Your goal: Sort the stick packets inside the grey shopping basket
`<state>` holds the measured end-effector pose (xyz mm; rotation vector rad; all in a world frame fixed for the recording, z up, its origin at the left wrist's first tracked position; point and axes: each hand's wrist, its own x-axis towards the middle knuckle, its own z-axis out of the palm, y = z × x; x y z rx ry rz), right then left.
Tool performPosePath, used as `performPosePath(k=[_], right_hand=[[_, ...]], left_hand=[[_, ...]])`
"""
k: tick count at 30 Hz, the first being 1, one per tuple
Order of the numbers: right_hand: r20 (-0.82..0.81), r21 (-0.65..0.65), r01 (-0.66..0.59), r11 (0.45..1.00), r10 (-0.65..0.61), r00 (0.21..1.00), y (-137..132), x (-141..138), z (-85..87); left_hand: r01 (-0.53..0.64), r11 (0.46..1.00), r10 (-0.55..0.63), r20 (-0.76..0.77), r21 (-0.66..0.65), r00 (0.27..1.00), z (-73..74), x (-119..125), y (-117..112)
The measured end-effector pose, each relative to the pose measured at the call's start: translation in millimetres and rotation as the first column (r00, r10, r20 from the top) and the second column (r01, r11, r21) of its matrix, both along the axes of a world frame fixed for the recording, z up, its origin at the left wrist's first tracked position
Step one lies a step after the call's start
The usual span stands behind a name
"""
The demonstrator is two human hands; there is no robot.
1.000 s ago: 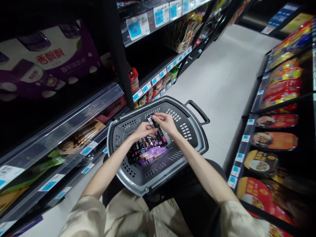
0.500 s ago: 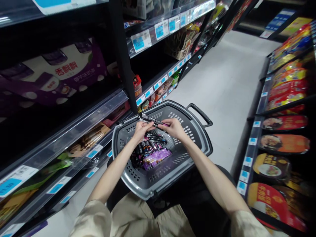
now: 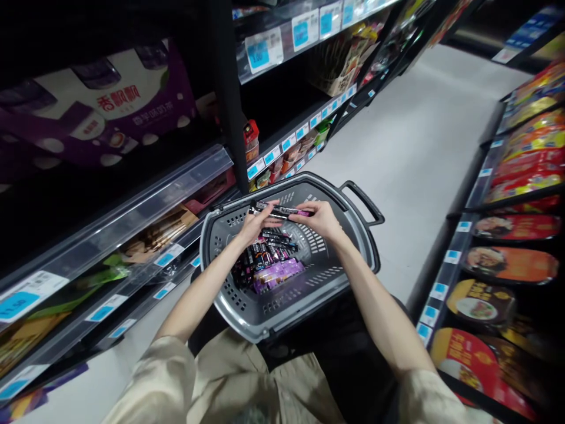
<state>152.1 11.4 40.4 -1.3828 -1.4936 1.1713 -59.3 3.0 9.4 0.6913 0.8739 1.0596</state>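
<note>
A grey plastic shopping basket [image 3: 335, 277] rests in front of me over my lap. Inside it lie several dark snack packets [image 3: 260, 256] and a purple packet [image 3: 278, 272]. Both my hands hold a flat bundle of black and pink packets [image 3: 279, 210] level above the basket. My left hand [image 3: 255, 225] pinches its left end, and my right hand [image 3: 321, 219] grips its right end. Fingers of both hands are closed on the bundle.
Store shelves [image 3: 145, 200] with blue price tags run along the left, holding purple boxes [image 3: 101, 118] and snack bags. Shelves of red and yellow packaged food [image 3: 512, 224] line the right. A pale floor aisle [image 3: 410, 135] stretches ahead. The basket's black handle [image 3: 364, 203] points toward the aisle.
The packets were raised from the pile in the basket and turned from upright to flat and level between both hands. The view shifted slightly.
</note>
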Motion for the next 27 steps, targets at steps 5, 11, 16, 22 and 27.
performPosePath(k=[5,11,16,22,27], right_hand=[[-0.108,-0.058,0.075,0.996,-0.081,0.991,-0.2,-5.1,0.1],[-0.300,-0.207,0.182,0.961,-0.240,0.923,4.9,-2.1,-3.1],[-0.346,-0.222,0.201,0.954,-0.270,0.898,4.8,-2.2,0.0],[-0.344,-0.231,0.202,0.952,-0.274,0.898,2.7,-4.2,4.9],[-0.335,-0.243,0.196,0.950,-0.272,0.902,2.8,-5.7,4.7]], left_hand=[[-0.069,0.998,0.069,0.000,0.012,0.998,-2.9,-0.7,4.5],[-0.117,0.993,0.117,0.054,0.002,0.992,-3.3,-0.7,4.5],[-0.106,0.994,0.104,0.071,0.029,0.992,-3.7,-1.0,2.9],[-0.113,0.993,0.112,0.052,0.014,0.992,-2.5,-0.4,3.5],[-0.135,0.991,0.134,0.052,0.015,0.990,-2.1,0.1,4.2]])
